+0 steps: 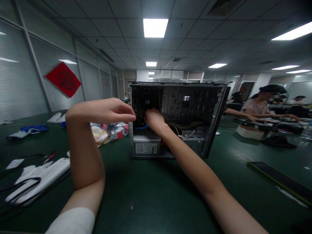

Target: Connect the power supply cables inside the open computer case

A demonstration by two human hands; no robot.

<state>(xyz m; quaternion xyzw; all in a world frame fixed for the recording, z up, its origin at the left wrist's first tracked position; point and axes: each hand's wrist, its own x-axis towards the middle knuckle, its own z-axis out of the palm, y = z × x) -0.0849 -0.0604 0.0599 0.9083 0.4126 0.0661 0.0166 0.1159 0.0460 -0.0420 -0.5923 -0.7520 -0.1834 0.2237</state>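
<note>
An open computer case (174, 104) stands upright on the green table, its interior facing me. At its left edge is my left hand (112, 110), wrist bent, with thumb and fingers closed against the metal frame. My right hand (154, 120) reaches inside, near the dark round cooler (147, 100) and blue wires (141, 127). Its fingers are curled, and their tips are hidden, so what they hold does not show. Below that hand sits the power supply (146, 148) with a label. Pale cables (186, 126) run through the lower part of the case.
White gloves (41, 177) and black cables (21, 188) lie at left, with blue gloves (34, 129) farther back. Plastic-bagged parts (118, 131) are behind my left arm. At right are a dark flat strip (280, 178), a white box (250, 132) and a seated person (255, 105).
</note>
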